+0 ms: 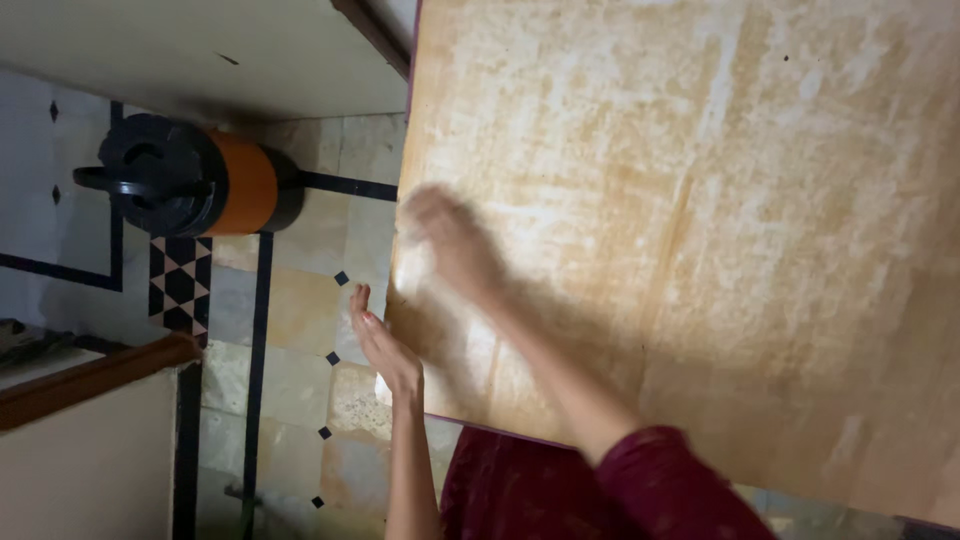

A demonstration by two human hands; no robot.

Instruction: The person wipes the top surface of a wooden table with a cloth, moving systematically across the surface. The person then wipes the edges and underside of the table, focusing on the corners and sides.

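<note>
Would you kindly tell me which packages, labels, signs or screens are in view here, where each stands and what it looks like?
No label, sign or screen shows.
Container: the only package-like thing, a round orange jug with a black lid and handle, on the tiled floor left of the wooden board.
Right hand: blurred, flat on the board near its left edge.
Left hand: open, at the board's edge.
</note>
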